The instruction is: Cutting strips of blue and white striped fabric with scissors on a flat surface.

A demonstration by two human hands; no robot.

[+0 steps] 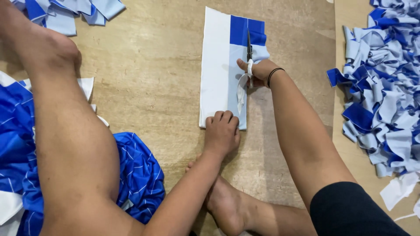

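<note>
A folded strip of white, pale blue and dark blue fabric (216,65) lies flat on the tan floor. My right hand (259,71) grips a pair of scissors (249,51) with white-wrapped handles; the blades point away from me, into the fabric's right part near the dark blue patch. A black band circles that wrist. My left hand (222,131) presses its curled fingers down on the near edge of the fabric, holding it flat.
A large heap of cut blue and white fabric pieces (385,83) fills the right side. More pieces (65,13) lie at the top left. Blue striped cloth (138,175) is bunched under my left leg (65,131). My foot (227,205) rests near the bottom centre.
</note>
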